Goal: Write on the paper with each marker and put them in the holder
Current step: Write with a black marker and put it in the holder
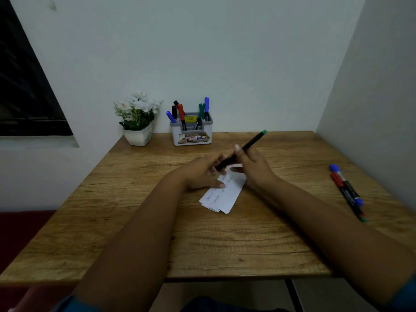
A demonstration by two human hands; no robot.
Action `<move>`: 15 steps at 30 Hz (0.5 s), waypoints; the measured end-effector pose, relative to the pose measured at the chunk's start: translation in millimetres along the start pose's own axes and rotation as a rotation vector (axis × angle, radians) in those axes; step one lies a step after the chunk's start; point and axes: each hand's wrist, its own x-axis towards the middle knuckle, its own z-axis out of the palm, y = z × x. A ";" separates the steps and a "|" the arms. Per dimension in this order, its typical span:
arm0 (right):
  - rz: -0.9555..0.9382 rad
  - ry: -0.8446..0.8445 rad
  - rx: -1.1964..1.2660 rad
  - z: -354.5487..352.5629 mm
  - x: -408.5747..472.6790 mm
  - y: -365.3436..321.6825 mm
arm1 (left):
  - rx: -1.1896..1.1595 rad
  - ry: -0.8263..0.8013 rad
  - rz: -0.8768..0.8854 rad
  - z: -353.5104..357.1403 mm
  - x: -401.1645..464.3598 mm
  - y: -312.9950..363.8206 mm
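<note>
Both hands meet just above the paper [224,192] at mid-desk: right hand [253,167] closed on a black marker w/ green end [244,147], tilted up-right, while left hand [201,174] pinches its lower end. Holder [192,131] w/ several markers stands behind the paper by the wall, flower pot [137,136] left of it. Loose markers [347,191] lie well right of the paper.
</note>
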 end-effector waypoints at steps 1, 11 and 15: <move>0.019 0.036 0.071 -5.2 3.2 -5.2 | 0.008 -0.011 -0.020 -0.8 -1.1 -5.0; 0.036 -0.121 -0.874 -6.6 67.5 -35.1 | 0.118 -0.069 -0.091 -7.0 -2.3 -24.9; -0.122 0.136 -0.592 0.3 97.0 -54.2 | 0.003 -0.011 -0.077 -5.3 2.1 -31.8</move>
